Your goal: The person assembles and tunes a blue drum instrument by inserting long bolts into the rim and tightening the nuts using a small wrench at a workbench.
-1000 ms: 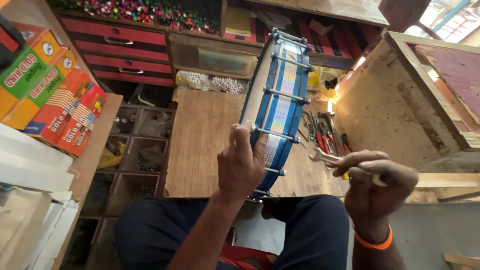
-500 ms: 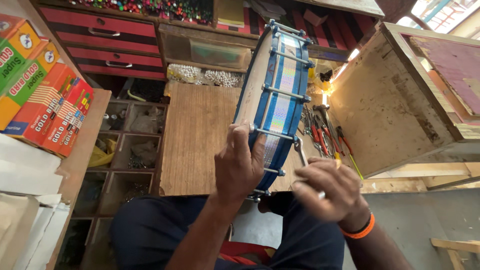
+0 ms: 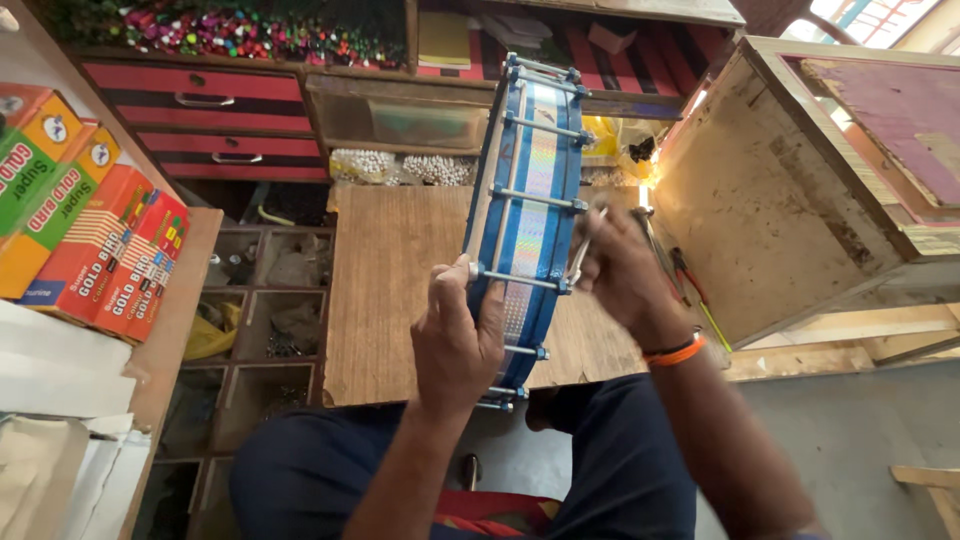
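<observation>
While upright, one drum (image 3: 530, 210), two hands (image 3: 455, 335).

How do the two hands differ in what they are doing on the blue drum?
The left hand grips the blue drum by its near rim, holding it on edge; the right hand presses a metal tool against a rod on the drum's side. The right wrist wears an orange band; the left is bare. Both touch the drum.

Drum (image 3: 530, 200): stands on edge on the worktop (image 3: 400, 290), over its near right part.
Hands: left hand (image 3: 458, 335) on the drum's near rim; right hand (image 3: 620, 275) against its right side.
Boxes (image 3: 90, 240): shelf at left.
Compartments (image 3: 255, 320): between shelf and worktop.
Drawers (image 3: 200, 120): behind the worktop.
Wooden crate (image 3: 800, 200): right of the drum.
Tools (image 3: 680, 275): between drum and crate.
</observation>
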